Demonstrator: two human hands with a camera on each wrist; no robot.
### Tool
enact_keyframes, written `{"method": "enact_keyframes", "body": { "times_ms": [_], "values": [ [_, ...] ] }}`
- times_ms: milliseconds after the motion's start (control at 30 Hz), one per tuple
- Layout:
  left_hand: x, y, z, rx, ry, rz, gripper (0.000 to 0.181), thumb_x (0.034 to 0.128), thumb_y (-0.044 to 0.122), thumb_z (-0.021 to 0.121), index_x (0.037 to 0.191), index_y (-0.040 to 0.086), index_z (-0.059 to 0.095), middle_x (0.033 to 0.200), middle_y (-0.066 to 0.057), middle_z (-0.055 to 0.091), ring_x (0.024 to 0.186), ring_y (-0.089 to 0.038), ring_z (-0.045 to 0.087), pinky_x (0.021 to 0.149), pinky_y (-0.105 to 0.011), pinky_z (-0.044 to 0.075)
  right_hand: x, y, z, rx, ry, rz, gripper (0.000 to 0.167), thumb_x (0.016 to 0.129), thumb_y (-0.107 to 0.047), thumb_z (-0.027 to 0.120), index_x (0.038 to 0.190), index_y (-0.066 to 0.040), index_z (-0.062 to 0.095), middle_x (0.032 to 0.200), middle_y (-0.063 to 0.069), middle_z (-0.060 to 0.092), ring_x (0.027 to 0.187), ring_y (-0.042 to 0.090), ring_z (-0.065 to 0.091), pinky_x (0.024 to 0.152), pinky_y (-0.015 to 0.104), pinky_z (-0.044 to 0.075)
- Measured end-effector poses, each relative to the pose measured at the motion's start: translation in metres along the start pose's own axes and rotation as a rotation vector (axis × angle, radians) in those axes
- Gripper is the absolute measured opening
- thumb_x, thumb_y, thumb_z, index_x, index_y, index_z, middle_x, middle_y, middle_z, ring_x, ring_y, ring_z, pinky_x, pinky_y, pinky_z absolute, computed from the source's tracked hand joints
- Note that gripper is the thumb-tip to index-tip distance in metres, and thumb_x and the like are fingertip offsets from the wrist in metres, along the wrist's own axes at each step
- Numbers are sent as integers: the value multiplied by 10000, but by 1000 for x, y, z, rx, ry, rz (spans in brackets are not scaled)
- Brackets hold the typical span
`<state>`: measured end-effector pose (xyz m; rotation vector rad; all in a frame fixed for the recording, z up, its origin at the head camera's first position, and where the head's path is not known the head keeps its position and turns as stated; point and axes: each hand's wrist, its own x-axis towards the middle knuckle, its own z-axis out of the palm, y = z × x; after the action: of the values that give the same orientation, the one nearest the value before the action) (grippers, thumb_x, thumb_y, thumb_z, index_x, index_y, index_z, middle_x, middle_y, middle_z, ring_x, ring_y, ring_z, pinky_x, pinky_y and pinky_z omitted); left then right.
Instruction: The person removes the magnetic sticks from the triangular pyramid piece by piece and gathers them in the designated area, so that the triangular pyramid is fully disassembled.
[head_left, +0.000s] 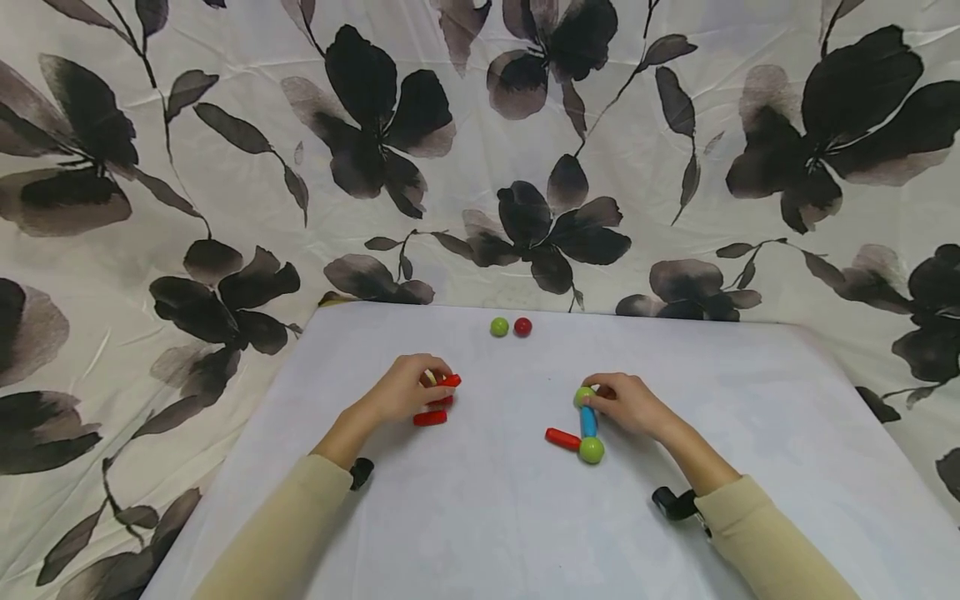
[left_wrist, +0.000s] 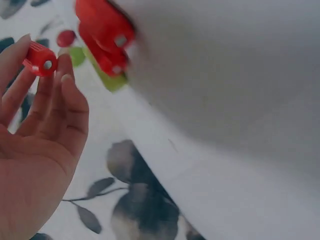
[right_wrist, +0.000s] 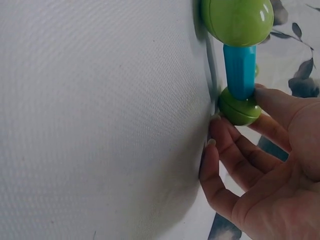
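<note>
My left hand [head_left: 405,389] pinches a short red stick [left_wrist: 40,59] between thumb and fingers; a pale round tip shows at its end in the left wrist view. Just below that hand, two more red sticks [head_left: 431,418] lie on the table. On the right, a blue stick [head_left: 588,422] joins two green balls, and a red stick [head_left: 562,439] meets the nearer green ball [head_left: 591,451] from the left. With thumb and fingertips my right hand [head_left: 626,404] holds the farther green ball [right_wrist: 239,112], where the blue stick ends.
A loose green ball [head_left: 499,327] and a dark red ball [head_left: 522,327] sit side by side near the far edge of the white table [head_left: 480,517]. Floral cloth [head_left: 465,158] hangs behind the table. Each wrist wears a black device [head_left: 675,503].
</note>
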<state>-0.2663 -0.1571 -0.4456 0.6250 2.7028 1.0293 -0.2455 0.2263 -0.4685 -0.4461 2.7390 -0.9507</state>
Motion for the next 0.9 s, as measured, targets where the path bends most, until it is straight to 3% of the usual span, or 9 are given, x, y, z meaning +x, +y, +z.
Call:
{"method": "enact_keyframes", "body": {
  "times_ms": [267, 500, 900],
  "values": [
    [28, -22, -14, 68, -11, -115, 205, 928, 172, 773, 1121, 121, 729, 1102, -42, 683, 986, -258, 578, 793, -352, 509, 1, 1, 3, -8, 0, -28, 334, 1007, -205, 661, 1276, -7, 665, 987, 70, 685, 883, 208, 582, 816, 403, 511],
    [50, -32, -17, 112, -82, -107, 210, 955, 121, 731, 1158, 71, 703, 1141, -86, 677, 1021, -277, 591, 893, -388, 521, 2, 2, 0, -10, 3, -30, 338, 1004, -210, 667, 1275, -8, 666, 988, 73, 692, 882, 208, 592, 819, 416, 521],
    [63, -34, -15, 130, -184, -122, 216, 971, 61, 679, 1186, 37, 680, 1137, -110, 644, 1050, -279, 556, 957, -413, 499, 1, 3, 0, 3, 14, -13, 334, 1004, -217, 670, 1275, -23, 672, 1001, 75, 690, 897, 217, 594, 828, 415, 520]
  ]
}}
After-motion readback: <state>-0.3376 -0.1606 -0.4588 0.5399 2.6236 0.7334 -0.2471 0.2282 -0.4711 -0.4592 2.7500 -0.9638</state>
